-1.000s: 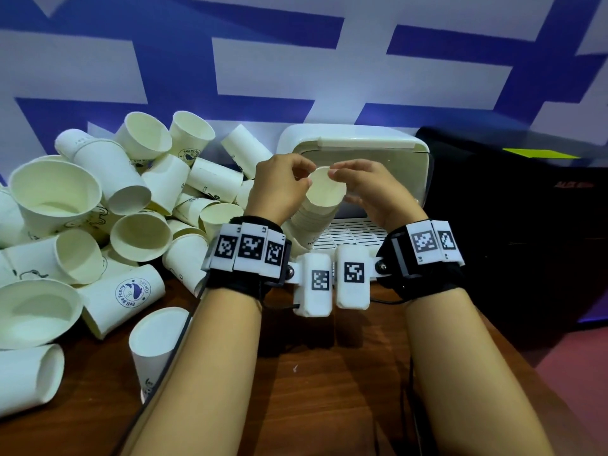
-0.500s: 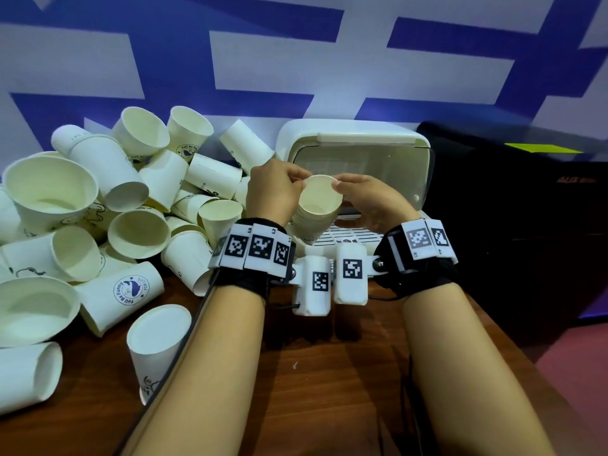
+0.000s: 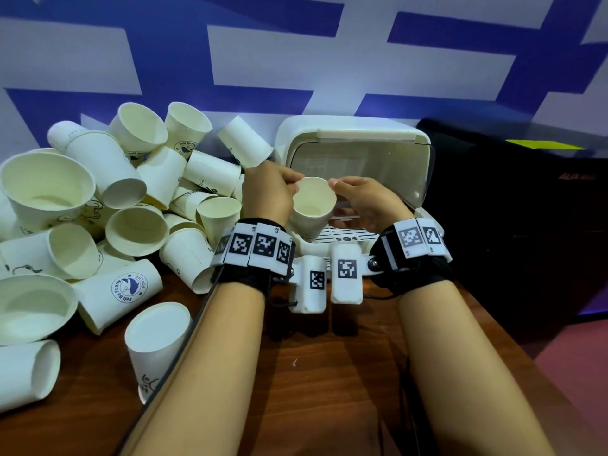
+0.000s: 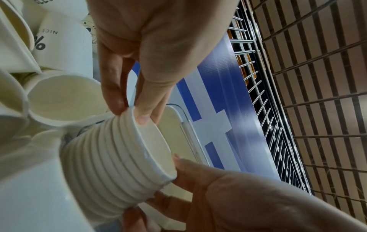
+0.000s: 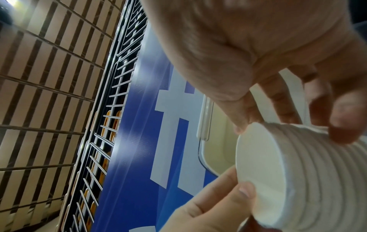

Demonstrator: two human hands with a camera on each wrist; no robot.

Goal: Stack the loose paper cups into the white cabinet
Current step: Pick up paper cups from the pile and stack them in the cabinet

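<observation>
Both hands meet in front of the white cabinet (image 3: 352, 133). The left hand (image 3: 268, 192) pinches the rim of a stack of nested paper cups (image 3: 311, 209) with thumb and fingertips; the right hand (image 3: 365, 202) grips the opposite side of that rim. The stack is held tilted, just before the cabinet's open front. Left of the cabinet, loose paper cups (image 3: 108, 205) lie heaped on the wooden table (image 3: 329, 373). Behind the cabinet is a blue-and-white wall (image 3: 263, 54).

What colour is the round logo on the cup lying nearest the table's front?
Blue on white logo, clearest in the head view.
</observation>
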